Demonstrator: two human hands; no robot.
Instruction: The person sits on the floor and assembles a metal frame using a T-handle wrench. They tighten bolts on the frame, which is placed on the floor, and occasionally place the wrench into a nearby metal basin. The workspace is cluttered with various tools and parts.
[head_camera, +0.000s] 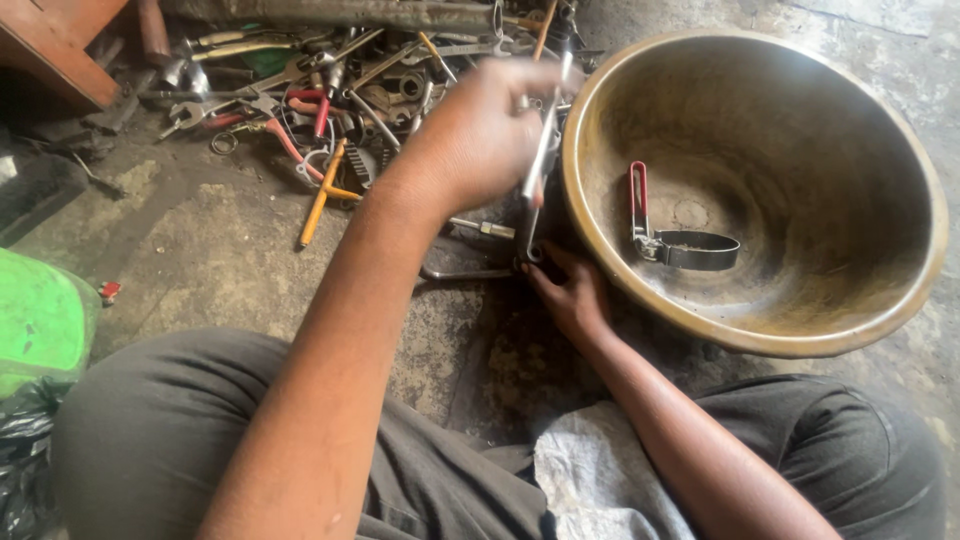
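Note:
My left hand (480, 130) is raised and closed around the upper part of a long metal wrench (540, 160) that stands almost upright. My right hand (570, 295) is low on the ground, its fingers at the wrench's lower end (528, 250), where a small dark part sits; what it grips there is partly hidden. Both hands are just left of a large worn metal bowl (900, 180). Inside the bowl lies a strap wrench (680, 245) with a red handle and a dark band.
A pile of hand tools (320, 90), with pliers, spanners and an orange-handled screwdriver (320, 200), covers the concrete floor behind my left hand. A green object (40, 320) and a black bag (20, 460) sit at left. A grey cloth (600, 470) lies on my lap.

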